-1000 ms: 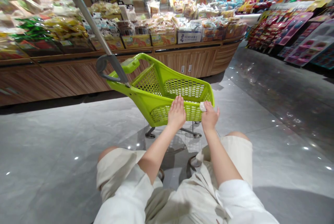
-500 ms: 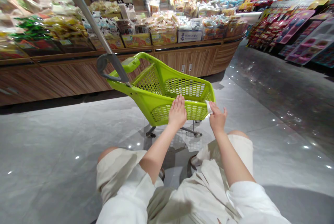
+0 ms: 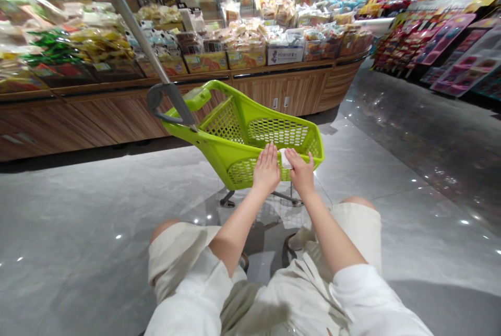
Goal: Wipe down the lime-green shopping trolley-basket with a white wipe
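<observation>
A lime-green shopping cart (image 3: 213,156) with a latticed basket stands sideways in front of me. My left hand (image 3: 266,170) lies on the near rim with its fingers stretched out together, touching the plastic. Just to its right, my right hand (image 3: 301,170) presses a small white cloth or tissue (image 3: 285,159) against the same rim; I cannot tell which it is. The two hands are close together, with the white piece between them. The basket's inside shows no goods in the part I can see.
Behind the cart runs a wooden display counter (image 3: 258,93) piled with packaged snacks (image 3: 246,33). A grey metal pole (image 3: 133,23) rises from the cart's handle end. More shelves (image 3: 442,44) stand at the right. The floor (image 3: 70,221) is glossy grey tile, and my knees flank the near side.
My right hand has slid left along the near rim with the white piece, from the basket's front corner to beside my left hand. The left hand has stayed in place.
</observation>
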`<state>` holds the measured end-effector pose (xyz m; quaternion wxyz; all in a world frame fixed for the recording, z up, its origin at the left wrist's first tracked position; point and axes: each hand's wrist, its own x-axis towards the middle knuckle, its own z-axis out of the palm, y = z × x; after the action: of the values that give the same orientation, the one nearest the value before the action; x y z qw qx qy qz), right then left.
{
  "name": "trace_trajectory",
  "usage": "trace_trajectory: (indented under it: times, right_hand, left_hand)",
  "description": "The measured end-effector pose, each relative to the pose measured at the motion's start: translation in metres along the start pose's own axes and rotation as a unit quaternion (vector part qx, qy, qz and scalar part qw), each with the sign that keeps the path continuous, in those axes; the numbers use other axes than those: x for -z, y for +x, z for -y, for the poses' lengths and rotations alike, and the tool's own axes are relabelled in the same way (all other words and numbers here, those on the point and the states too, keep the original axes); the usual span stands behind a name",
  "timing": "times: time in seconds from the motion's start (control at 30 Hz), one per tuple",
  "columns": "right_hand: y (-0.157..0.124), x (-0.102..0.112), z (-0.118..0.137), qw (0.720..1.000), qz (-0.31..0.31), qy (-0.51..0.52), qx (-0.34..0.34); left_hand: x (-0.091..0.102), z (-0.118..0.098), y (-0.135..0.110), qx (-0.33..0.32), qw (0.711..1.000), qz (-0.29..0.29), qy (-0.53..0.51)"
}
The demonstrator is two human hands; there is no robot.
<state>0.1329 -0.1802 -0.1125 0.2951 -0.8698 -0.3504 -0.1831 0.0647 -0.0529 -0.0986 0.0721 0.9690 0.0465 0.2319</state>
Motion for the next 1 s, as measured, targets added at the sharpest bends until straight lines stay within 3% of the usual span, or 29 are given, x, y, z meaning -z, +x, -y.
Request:
trace_trajectory:
  times: [0.13, 0.2, 0.27, 0.33, 0.47, 0.53, 0.6, 0.7, 0.87, 0.93, 1.0]
  right_hand:
    - [-0.027, 0.02, -0.059, 0.995, -0.056, -0.021, -0.083]
    - [-0.033, 0.022, -0.073, 0.985, -0.09, -0.019, -0.143]
    - [-0.031, 0.016, -0.068, 0.975, -0.122, -0.007, -0.187]
    - [-0.022, 0.003, -0.045, 0.972, -0.135, 0.003, -0.193]
    - [0.003, -0.021, 0.016, 0.994, -0.065, 0.02, -0.087]
    - [0.008, -0.022, 0.029, 0.999, -0.026, 0.023, -0.038]
    - [0.006, -0.015, 0.023, 1.0, -0.004, 0.01, -0.001]
    - [-0.009, 0.002, -0.011, 1.0, -0.001, -0.019, 0.012]
    - [-0.035, 0.021, -0.065, 0.989, -0.081, -0.03, -0.122]
    - [-0.036, 0.019, -0.064, 0.98, -0.107, -0.027, -0.163]
    - [-0.028, 0.01, -0.048, 0.98, -0.11, -0.027, -0.161]
  left_hand:
    - [-0.001, 0.0, 0.0, -0.001, 1.0, -0.006, -0.001]
    - [-0.002, -0.001, 0.0, -0.001, 1.0, -0.009, -0.006]
    - [-0.003, -0.001, 0.0, -0.001, 1.0, -0.011, -0.01]
    - [-0.003, -0.001, 0.0, 0.0, 1.0, -0.014, -0.012]
    - [-0.002, -0.001, 0.0, -0.002, 1.0, -0.004, -0.014]
    - [-0.001, 0.0, 0.0, -0.003, 1.0, 0.006, -0.009]
    - [-0.001, 0.001, 0.0, -0.001, 1.0, 0.008, -0.001]
    - [-0.001, 0.001, 0.0, 0.001, 1.0, 0.002, 0.004]
    - [-0.001, 0.0, 0.0, 0.005, 1.0, -0.002, -0.004]
    - [-0.001, -0.001, 0.0, 0.006, 1.0, 0.003, 0.001]
    - [-0.001, -0.002, 0.0, 0.007, 1.0, 0.008, 0.01]
